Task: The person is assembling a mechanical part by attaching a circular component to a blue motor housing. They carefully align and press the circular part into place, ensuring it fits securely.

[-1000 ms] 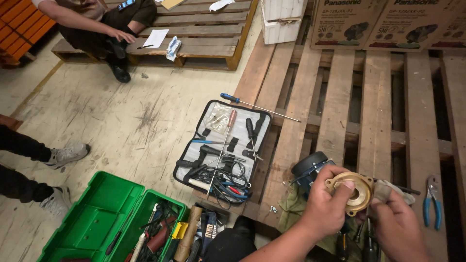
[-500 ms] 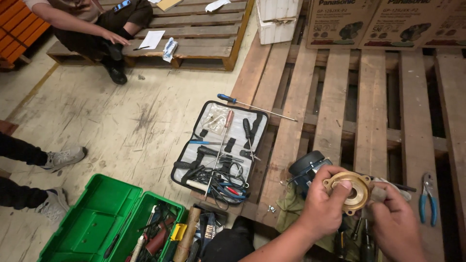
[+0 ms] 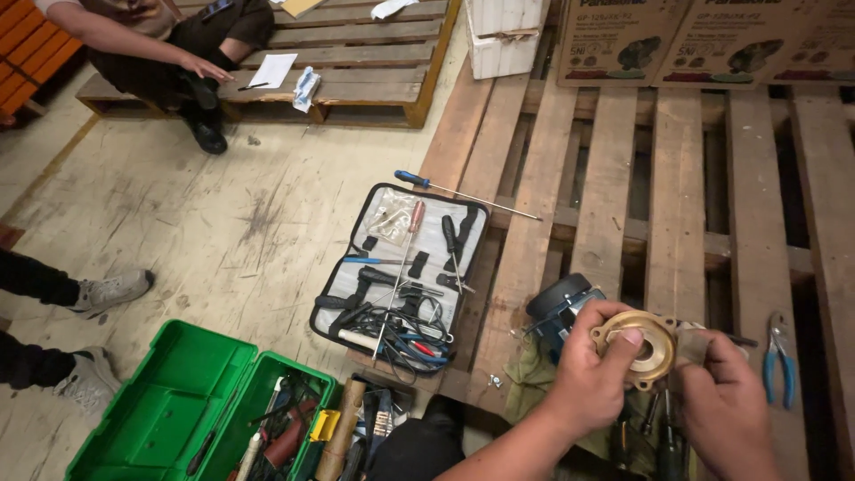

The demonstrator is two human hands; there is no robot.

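Head view: left hand (image 3: 592, 379) closed on the round brass flange (image 3: 639, 346), thumb across its face, fingers behind the rim. Right hand (image 3: 726, 405) gripping the same part from the other side through a scrap of cloth (image 3: 693, 343). Part held in the air above the wooden pallet (image 3: 606, 178), just in front of the dark motor body (image 3: 559, 298). Advisable: firm hold at the rim, cloth kept flat against the face, no pressure on the centre bore. Pallet gaps directly beneath, a drop hazard for small pieces. Blue-handled pliers (image 3: 777, 361) near on the right; open tool case (image 3: 403, 272) and green toolbox (image 3: 169, 401) well apart on the left. Open room ahead over the slats.
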